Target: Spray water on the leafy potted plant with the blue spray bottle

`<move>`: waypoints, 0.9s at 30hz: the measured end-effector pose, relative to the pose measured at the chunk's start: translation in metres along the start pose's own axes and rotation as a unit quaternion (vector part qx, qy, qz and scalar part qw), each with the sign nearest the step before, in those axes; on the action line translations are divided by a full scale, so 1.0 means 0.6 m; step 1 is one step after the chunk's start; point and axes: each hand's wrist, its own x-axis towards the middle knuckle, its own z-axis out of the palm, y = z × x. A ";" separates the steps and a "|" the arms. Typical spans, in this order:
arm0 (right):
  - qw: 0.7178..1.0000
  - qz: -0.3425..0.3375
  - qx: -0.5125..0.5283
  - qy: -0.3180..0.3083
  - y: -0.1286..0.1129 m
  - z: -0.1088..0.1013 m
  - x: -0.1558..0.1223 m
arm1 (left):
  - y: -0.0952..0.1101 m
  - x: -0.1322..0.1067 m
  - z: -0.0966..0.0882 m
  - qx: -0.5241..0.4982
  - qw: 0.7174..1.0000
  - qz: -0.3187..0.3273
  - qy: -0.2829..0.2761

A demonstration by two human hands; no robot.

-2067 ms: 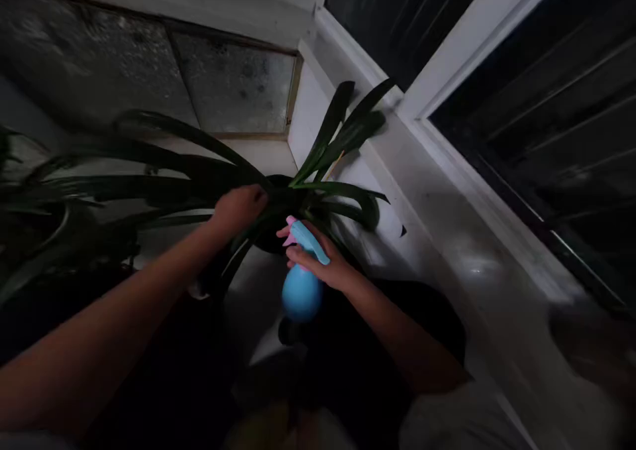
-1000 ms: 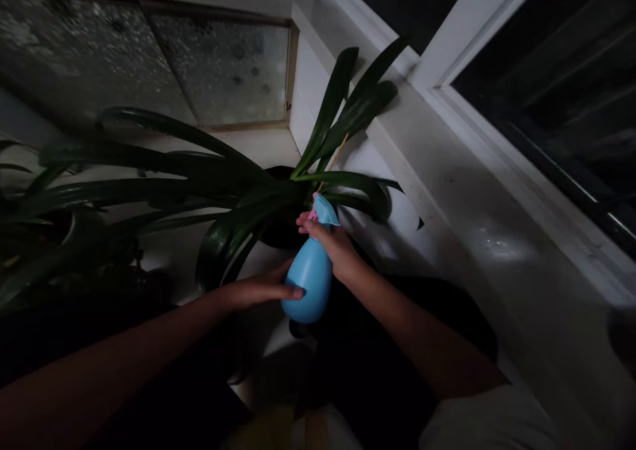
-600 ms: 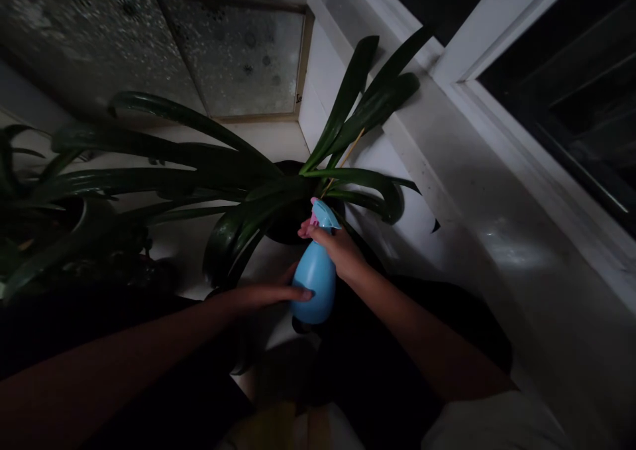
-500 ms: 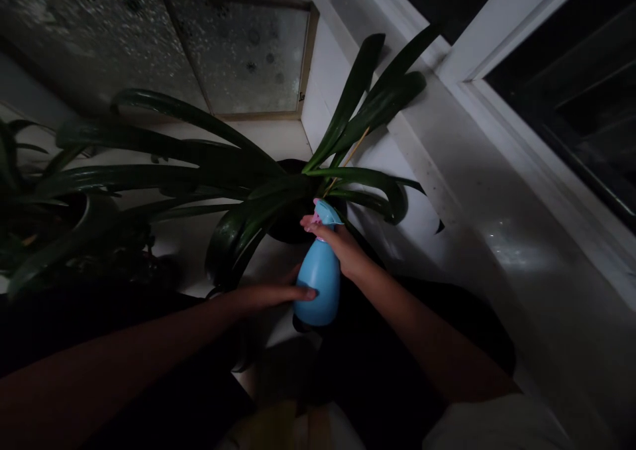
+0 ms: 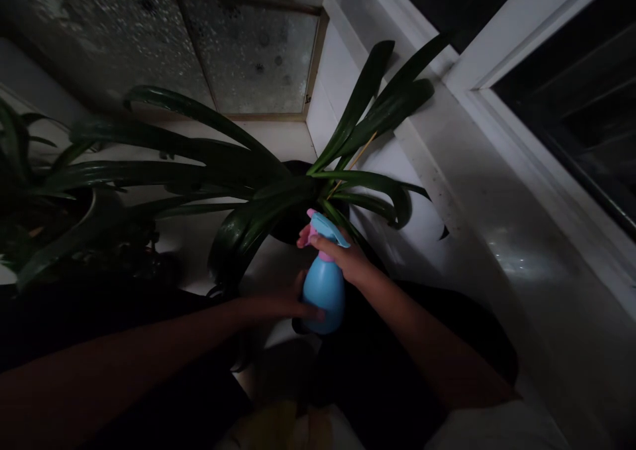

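Note:
My right hand [image 5: 342, 259] grips the neck of a light blue spray bottle [image 5: 325, 289] with a pink trigger, its nozzle pointing at a potted plant [image 5: 258, 185] with long dark green leaves. My left hand [image 5: 283, 303] rests flat against the lower left side of the bottle's round body, fingers stretched out. The plant's dark pot [image 5: 293, 228] stands just beyond the bottle in the corner.
A white window sill [image 5: 477, 191] and frame run along the right. A second leafy plant [image 5: 44, 205] stands at the left. A frosted glass panel [image 5: 248, 52] lies behind the plants. The scene is dim.
My left hand left the plant's leaves and came down onto the bottle's body. My right hand tipped the bottle more upright, then lowered it slightly.

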 end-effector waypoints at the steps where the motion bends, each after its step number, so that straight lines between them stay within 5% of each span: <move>1: 1.000 0.005 -0.003 -0.018 -0.003 0.002 0.000 | -0.009 0.002 0.001 0.001 1.000 0.001 0.002; 6: 0.998 0.007 -0.031 -0.060 -0.002 0.020 0.029 | -0.054 0.012 0.017 -0.055 0.992 0.027 0.107; 10: 0.994 0.029 -0.016 -0.105 0.013 0.040 0.064 | -0.047 0.002 0.046 -0.138 0.966 0.029 0.218; 16: 0.990 0.051 0.018 -0.133 0.001 0.056 0.084 | -0.014 -0.009 0.058 -0.165 0.953 0.010 0.254; 22: 0.991 0.014 -0.063 -0.119 -0.015 0.071 0.088 | -0.028 0.002 0.043 -0.166 0.939 0.032 0.298; 27: 0.990 0.022 -0.029 -0.136 -0.012 0.090 0.101 | -0.027 -0.006 0.037 -0.179 0.932 0.036 0.313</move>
